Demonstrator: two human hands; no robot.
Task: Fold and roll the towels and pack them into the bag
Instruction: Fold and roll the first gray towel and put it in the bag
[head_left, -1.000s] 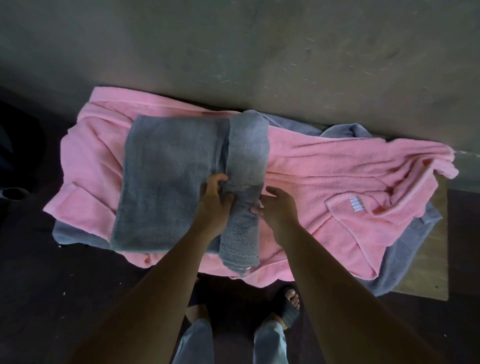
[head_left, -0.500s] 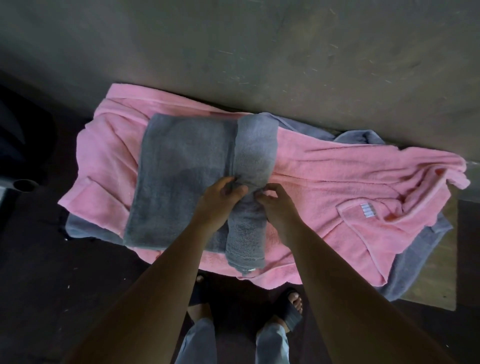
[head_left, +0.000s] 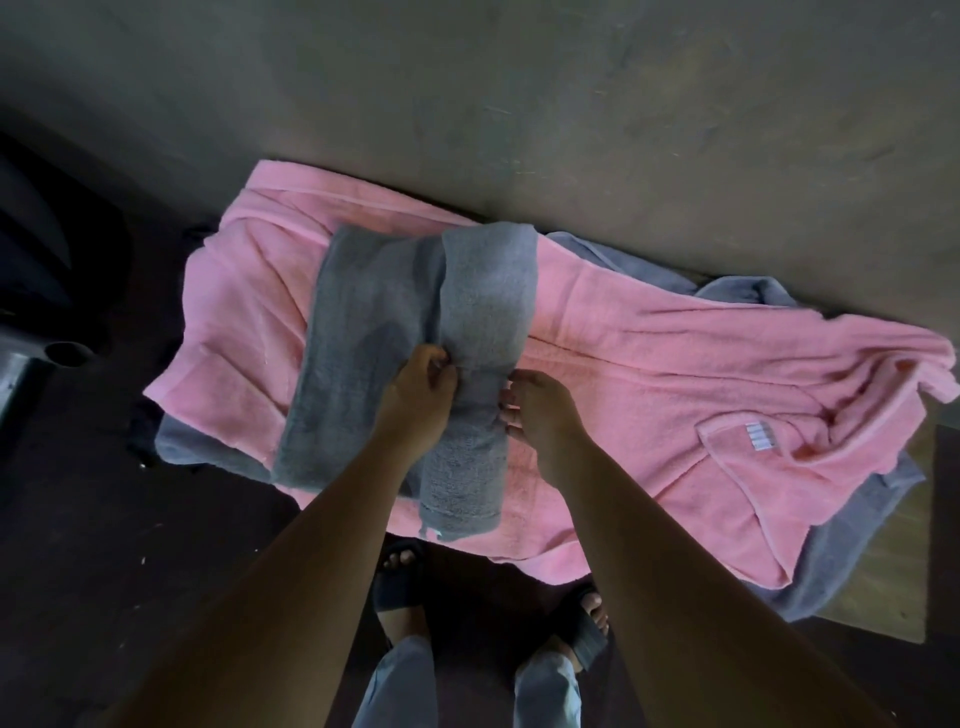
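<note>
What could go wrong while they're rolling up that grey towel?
1. The left hand and the right hand meet the grey towel only near the middle of its rolled part. Neither end is held, so the ends may loosen or roll unevenly.
2. The pink towel underneath lies rumpled, so it could drag along or get caught in the roll.

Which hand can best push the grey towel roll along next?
Probably the right hand: it touches the right side of the grey towel roll, opposite the flat unrolled part. The left hand pinches the crease in front.
</note>
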